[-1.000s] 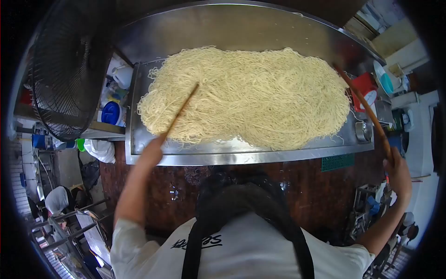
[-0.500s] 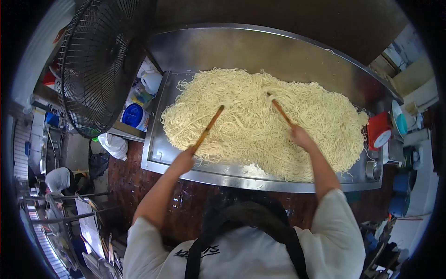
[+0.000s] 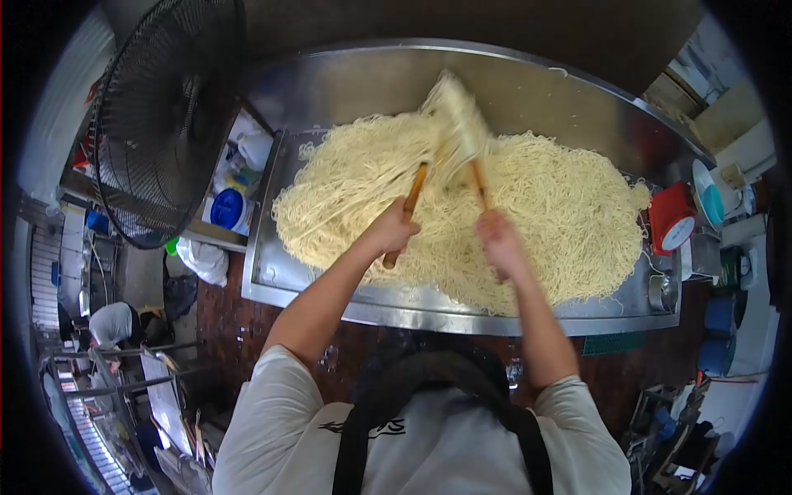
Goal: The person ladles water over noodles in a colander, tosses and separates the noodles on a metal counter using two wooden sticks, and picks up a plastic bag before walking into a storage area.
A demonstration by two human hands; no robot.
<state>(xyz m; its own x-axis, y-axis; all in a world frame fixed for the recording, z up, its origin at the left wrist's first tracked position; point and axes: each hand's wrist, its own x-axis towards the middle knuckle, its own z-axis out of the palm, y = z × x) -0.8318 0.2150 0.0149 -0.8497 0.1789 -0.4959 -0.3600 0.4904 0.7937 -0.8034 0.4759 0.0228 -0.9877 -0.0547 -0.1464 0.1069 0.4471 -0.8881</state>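
Sticks (image 3: 418,186) are gripped by the left hand (image 3: 393,229) and right hand (image 3: 498,239), and some noodles (image 3: 462,120), lying flat moments ago, are now lifted, apparently being turned.

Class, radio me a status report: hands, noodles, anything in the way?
Left hand grips one stick, right hand another stick. Noodles heaped in metal tray, blurred bunch raised ahead. Fan off left, apart from hands.

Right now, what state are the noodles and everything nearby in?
Noodles: heaped loose, one blurred clump raised
Metal table: piled with noodles
Left hand: closed around left stick
Left stick: tilted, far tip visible
Right hand: closed around right stick
Right stick: tilted, far end hidden by noodles
Fan: caged; cannot tell whether spinning
Red scale: standing, dial unreadable
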